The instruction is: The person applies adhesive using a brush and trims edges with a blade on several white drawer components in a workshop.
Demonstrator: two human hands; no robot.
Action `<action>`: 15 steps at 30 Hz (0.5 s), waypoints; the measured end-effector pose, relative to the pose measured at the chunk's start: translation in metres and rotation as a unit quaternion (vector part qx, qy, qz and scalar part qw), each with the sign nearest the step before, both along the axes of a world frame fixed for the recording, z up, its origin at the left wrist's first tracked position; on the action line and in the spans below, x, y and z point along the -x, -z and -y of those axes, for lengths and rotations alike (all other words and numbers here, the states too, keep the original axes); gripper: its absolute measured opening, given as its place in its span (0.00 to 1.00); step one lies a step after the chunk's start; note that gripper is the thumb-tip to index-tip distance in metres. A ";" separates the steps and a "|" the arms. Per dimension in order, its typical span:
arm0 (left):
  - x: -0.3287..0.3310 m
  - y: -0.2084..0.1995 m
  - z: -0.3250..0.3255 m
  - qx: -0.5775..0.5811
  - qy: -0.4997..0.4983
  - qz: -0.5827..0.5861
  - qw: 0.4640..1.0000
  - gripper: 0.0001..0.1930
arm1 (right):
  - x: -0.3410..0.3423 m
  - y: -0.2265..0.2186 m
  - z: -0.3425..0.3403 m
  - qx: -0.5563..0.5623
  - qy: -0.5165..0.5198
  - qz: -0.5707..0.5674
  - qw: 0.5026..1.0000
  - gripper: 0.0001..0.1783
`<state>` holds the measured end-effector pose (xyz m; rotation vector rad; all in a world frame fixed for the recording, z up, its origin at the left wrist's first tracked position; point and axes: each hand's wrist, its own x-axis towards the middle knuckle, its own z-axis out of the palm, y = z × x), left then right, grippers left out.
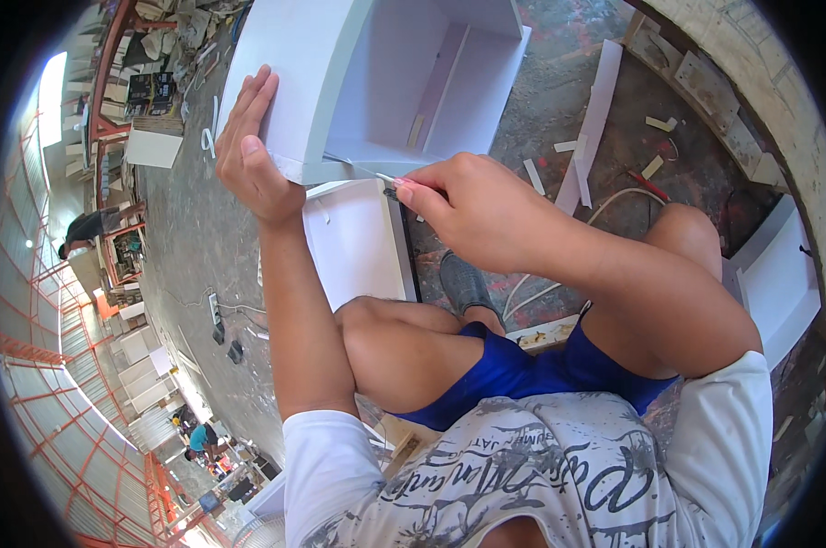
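A white box-shaped cabinet (289, 87) with an open front stands before me at the top of the view. My left hand (256, 151) rests against its left side by the near corner, fingers stretched out and holding nothing. My right hand (458, 205) is closed around a thin-bladed cutter knife (385, 177), most of whose handle the fingers hide. The slim metal blade points left and lies at the cabinet's near front edge, close to the corner by my left hand. Just below that edge is another white panel piece (349, 237), partly covered by my left arm and knee.
Long white strips (603, 105) and small offcuts lie on the stained floor to the right, with a pale cable (605, 205) and a red-handled tool (648, 186). A white box piece (783, 279) stands at far right. Two people (89, 228) (205, 438) are far off left.
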<state>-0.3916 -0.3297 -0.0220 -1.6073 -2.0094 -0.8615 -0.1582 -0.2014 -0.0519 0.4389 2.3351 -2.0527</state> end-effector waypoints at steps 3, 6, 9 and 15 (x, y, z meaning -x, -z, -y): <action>0.000 -0.002 0.000 0.004 -0.002 0.000 1.000 0.35 | 0.003 0.003 0.003 0.008 0.016 -0.017 1.000 0.22; -0.001 -0.002 -0.003 -0.026 0.002 0.012 1.000 0.33 | 0.003 0.002 -0.001 0.027 0.002 -0.009 1.000 0.23; -0.002 -0.006 0.004 0.036 0.000 0.002 0.999 0.33 | -0.001 -0.001 -0.011 0.105 -0.012 0.055 0.993 0.25; -0.005 -0.010 0.007 0.040 -0.001 0.009 0.999 0.31 | -0.013 0.013 -0.012 0.285 0.054 0.092 0.953 0.22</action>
